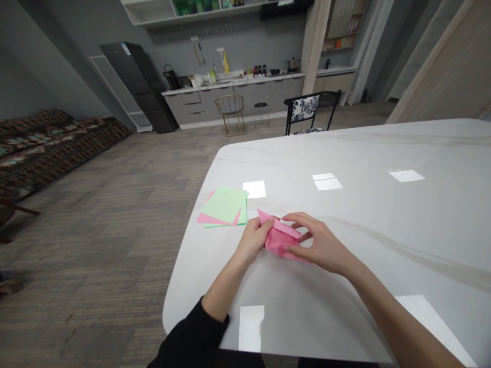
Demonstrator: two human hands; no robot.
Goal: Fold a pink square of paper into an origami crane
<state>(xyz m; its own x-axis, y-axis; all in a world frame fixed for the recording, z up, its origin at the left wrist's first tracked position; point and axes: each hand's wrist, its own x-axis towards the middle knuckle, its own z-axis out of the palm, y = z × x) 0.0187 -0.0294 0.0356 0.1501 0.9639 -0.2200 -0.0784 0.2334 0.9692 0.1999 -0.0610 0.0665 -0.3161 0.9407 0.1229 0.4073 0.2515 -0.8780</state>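
A partly folded sheet of pink paper (283, 240) is held above the near part of the white table. My left hand (254, 236) grips its left side, with the thumb on top and the other fingers mostly hidden behind. A folded strip runs slantwise across the paper's upper edge, ending in a point at the upper left. My right hand (316, 242) is at the paper's right side, fingers curved and apart. Its thumb touches or nearly touches the lower part of the sheet; whether it grips the paper I cannot tell.
Left of my hands, a small stack of green and pink paper sheets (223, 205) lies near the left edge of the white table (368, 204). Beyond the far edge stands a black chair (305, 108) with a patterned back. A gold chair (230, 110) and kitchen cabinets are farther off.
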